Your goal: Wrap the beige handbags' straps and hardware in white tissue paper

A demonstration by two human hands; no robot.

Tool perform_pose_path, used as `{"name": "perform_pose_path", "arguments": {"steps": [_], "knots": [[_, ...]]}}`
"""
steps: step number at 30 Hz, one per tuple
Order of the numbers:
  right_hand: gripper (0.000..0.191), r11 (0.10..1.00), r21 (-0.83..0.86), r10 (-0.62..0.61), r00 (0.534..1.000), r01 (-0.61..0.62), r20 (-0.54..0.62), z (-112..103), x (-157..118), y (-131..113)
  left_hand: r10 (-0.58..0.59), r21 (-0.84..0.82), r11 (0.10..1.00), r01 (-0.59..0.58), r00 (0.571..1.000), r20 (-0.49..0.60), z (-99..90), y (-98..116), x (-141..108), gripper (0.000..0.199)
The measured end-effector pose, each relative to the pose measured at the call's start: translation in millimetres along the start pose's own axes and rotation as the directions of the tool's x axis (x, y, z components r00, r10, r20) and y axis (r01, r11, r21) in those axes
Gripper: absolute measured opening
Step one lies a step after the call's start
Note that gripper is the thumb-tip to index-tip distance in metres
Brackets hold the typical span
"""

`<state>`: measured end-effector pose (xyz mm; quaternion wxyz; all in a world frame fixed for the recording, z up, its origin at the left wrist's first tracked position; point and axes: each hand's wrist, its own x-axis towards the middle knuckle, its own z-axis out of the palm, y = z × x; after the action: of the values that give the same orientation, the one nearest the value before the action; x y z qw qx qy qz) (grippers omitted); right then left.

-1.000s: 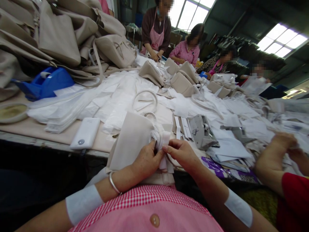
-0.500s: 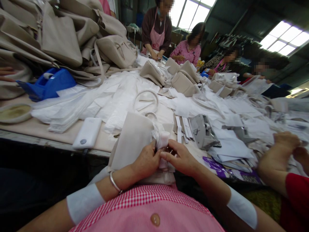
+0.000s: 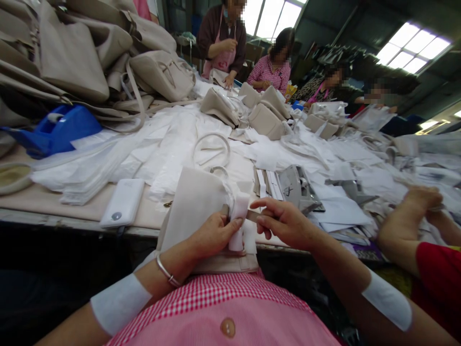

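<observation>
A beige handbag (image 3: 194, 202) leans upright against my front at the table edge, with a pale sheet over its face. My left hand (image 3: 212, 233) is closed at its right side, thumb pressing a strip of white wrapping (image 3: 238, 206). A short beige strap (image 3: 253, 216) runs out from under that wrapping. My right hand (image 3: 279, 222) pinches the strap's free end between thumb and fingers. Above the bag, a curved handle (image 3: 218, 169) stands up, partly covered in white wrap.
A white power bank (image 3: 122, 203), a blue tape dispenser (image 3: 68, 127) and a tape roll (image 3: 14, 178) lie left. A grey tape dispenser (image 3: 298, 190) sits right. Bags are piled at the back left (image 3: 72, 62). A co-worker's arm (image 3: 403, 226) reaches in from the right.
My right hand has moved right, away from my left hand, drawing the strap out sideways. The white wrapping now shows more fully under my left thumb. The view has shifted slightly.
</observation>
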<state>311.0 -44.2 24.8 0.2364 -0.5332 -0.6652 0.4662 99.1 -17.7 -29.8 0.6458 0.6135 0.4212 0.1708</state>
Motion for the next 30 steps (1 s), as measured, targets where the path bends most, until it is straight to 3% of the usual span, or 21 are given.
{"name": "perform_pose_path", "arguments": {"steps": [4, 7, 9, 10, 14, 18, 20, 23, 27, 30], "knots": [[0.016, 0.976, -0.152, -0.131, 0.981, 0.153, 0.144, -10.7, -2.1, -14.1, -0.018, -0.023, 1.0, 0.019, 1.0, 0.022, -1.3, 1.9, 0.2, 0.051], [0.041, 0.919, -0.262, -0.202, 0.922, 0.295, 0.329, -25.7, -5.6, -24.5, -0.01, 0.004, 1.0, 0.01, 1.0, 0.011, -0.5, 5.2, 0.4, 0.047], [0.061, 0.864, -0.346, -0.223, 0.894, 0.366, 0.389, -33.1, -5.7, -28.1, 0.021, 0.045, 0.999, -0.021, 1.0, -0.009, -0.1, 7.1, 0.3, 0.045], [0.061, 0.83, -0.394, -0.239, 0.89, 0.395, 0.389, -34.8, -4.1, -28.9, 0.041, 0.066, 0.997, -0.039, 0.999, -0.025, 0.0, 7.8, 0.2, 0.043], [0.026, 0.623, -0.594, -0.397, 0.86, 0.509, 0.321, -27.4, 12.6, -32.9, 0.105, 0.145, 0.985, -0.093, 0.991, -0.078, 0.4, 9.7, 0.5, 0.037], [0.018, 0.418, -0.678, -0.516, 0.773, 0.604, 0.37, -14.8, 37.2, -41.6, 0.197, 0.235, 0.956, -0.175, 0.977, -0.075, 3.4, 9.8, 2.6, 0.035], [0.017, 0.423, -0.626, -0.501, 0.745, 0.655, 0.44, -10.6, 49.2, -43.0, 0.261, 0.262, 0.937, -0.232, 0.962, -0.077, 6.2, 8.1, 3.9, 0.033], [0.014, 0.556, -0.475, -0.457, 0.728, 0.682, 0.511, -5.1, 63.8, -39.0, 0.263, 0.288, 0.931, -0.226, 0.96, -0.096, 9.7, 3.4, 5.5, 0.031], [0.016, 0.676, -0.406, -0.473, 0.784, 0.615, 0.401, 2.4, 71.1, -30.8, 0.156, 0.231, 0.965, -0.12, 0.977, -0.146, 10.1, -1.9, 5.1, 0.029], [0.016, 0.708, -0.404, -0.498, 0.815, 0.579, 0.295, 6.6, 68.5, -25.8, 0.16, 0.078, 0.986, -0.149, 0.976, -0.151, 9.2, -3.8, 2.6, 0.028]]}}
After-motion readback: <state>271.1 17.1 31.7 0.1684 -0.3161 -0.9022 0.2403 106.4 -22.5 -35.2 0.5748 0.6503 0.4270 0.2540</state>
